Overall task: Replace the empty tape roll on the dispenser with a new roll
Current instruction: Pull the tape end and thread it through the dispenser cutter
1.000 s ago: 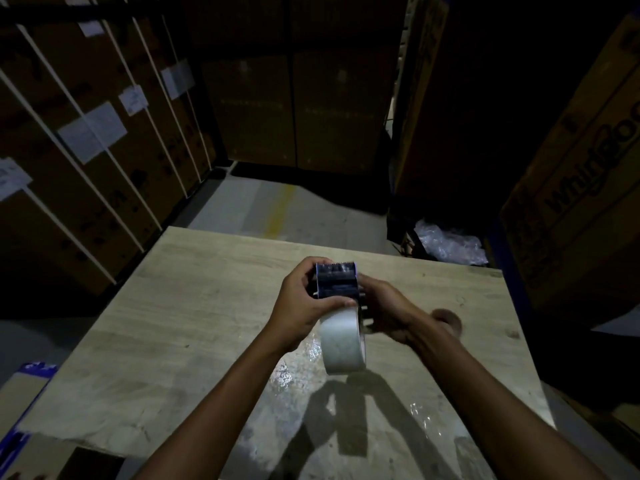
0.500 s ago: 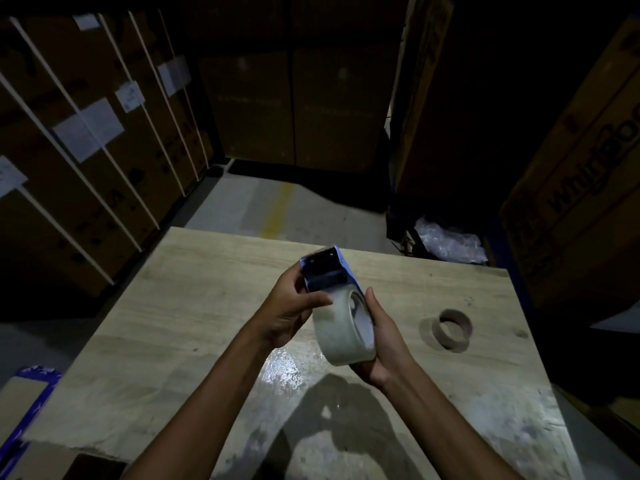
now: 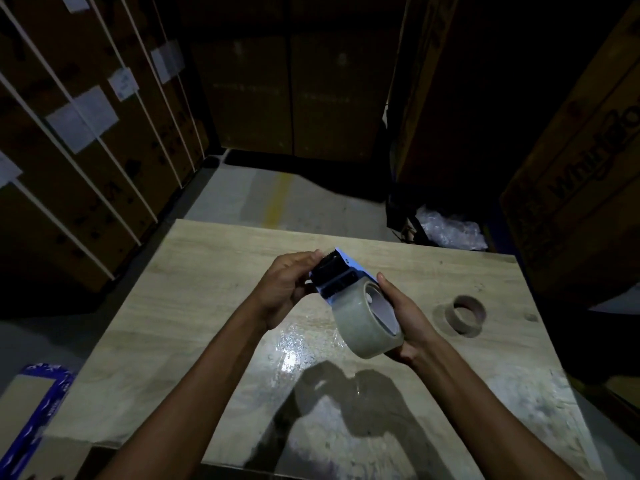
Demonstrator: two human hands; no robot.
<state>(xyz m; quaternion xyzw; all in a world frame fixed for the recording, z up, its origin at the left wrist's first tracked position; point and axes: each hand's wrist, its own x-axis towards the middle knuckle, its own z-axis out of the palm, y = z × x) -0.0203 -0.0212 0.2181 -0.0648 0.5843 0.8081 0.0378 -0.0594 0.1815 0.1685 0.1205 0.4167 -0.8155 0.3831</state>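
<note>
A blue and black tape dispenser (image 3: 335,276) is held above the wooden table (image 3: 194,292), with a full roll of clear tape (image 3: 362,323) seated on it. My left hand (image 3: 289,287) grips the dispenser's black cutter end. My right hand (image 3: 405,318) cups the roll and the dispenser's blue side plate from the right. The empty brown cardboard core (image 3: 465,315) lies flat on the table to the right of my hands.
Tall strapped cardboard boxes (image 3: 79,140) stand to the left, more cartons at the back and right (image 3: 585,188). Crumpled plastic wrap (image 3: 450,228) lies on the floor beyond the table. A blue-edged flat carton (image 3: 34,403) lies low left. Part of the tabletop is glossy.
The dispenser and roll have tilted, so the roll's open side now faces right and up. My right hand shifted from the dispenser's front to cupping the roll's side.
</note>
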